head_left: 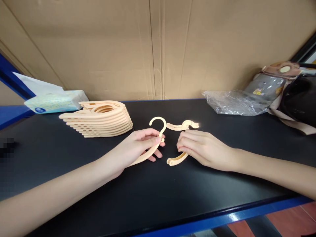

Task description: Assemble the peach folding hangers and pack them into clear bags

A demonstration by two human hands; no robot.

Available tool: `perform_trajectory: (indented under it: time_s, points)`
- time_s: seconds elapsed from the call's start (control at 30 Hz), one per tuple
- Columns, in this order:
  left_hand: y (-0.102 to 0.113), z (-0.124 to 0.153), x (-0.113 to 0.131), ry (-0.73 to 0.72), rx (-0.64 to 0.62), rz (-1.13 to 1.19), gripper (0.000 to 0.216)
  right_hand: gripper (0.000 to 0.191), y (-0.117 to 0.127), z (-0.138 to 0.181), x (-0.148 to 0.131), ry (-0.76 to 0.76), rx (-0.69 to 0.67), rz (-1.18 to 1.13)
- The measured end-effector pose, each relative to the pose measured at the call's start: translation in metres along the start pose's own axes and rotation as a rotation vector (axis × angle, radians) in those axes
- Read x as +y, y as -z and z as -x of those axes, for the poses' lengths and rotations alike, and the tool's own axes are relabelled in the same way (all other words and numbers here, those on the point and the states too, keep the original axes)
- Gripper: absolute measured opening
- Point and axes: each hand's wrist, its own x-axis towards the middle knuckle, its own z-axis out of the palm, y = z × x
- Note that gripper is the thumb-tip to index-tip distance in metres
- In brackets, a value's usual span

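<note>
Between the thumb and fingers of my left hand (pixel 143 143) is a cream plastic hanger piece (pixel 161 125) with a curved hook pointing up and an arm running down under my palm. My right hand (pixel 204 146) is closed around a second hanger arm (pixel 176 160); its notched end sticks out toward the left, and the rest is hidden in my fist. The two pieces are apart. Just behind my hands, another cream hanger piece (pixel 181 125) lies on the black table (pixel 158 197). To the left stands a neat stack of folded cream hangers (pixel 103 121).
A tissue pack (pixel 59 101) sits at the back left. At the back right are a crumpled clear plastic bag (pixel 234 102), a bottle with a brown lid (pixel 268 80) and a dark bag with a strap (pixel 300 102). Cardboard (pixel 111 49) stands along the back edge.
</note>
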Motion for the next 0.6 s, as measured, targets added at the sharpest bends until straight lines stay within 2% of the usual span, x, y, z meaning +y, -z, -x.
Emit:
perform_trajectory:
  time_s: [0.17, 0.27, 0.4, 0.6]
  points:
    - [-0.0059, -0.0007, 0.0028, 0.016, 0.061, 0.123, 0.012, 0.024, 0.0022, 0.0013, 0.0001, -0.022, -0.016, -0.090]
    - [-0.0038, 0.0005, 0.0037, 0.013, 0.065, 0.156, 0.012, 0.032, 0.0030, 0.0030, 0.0002, 0.011, -0.033, -0.123]
    - [-0.0014, 0.0026, 0.0050, 0.017, 0.046, 0.178, 0.013, 0.018, 0.0031, 0.0037, -0.0001, 0.040, -0.051, -0.117]
    - [-0.0012, 0.0026, 0.0027, 0.022, 0.016, 0.218, 0.012, 0.016, 0.0034, 0.0032, -0.0005, 0.026, 0.055, -0.084]
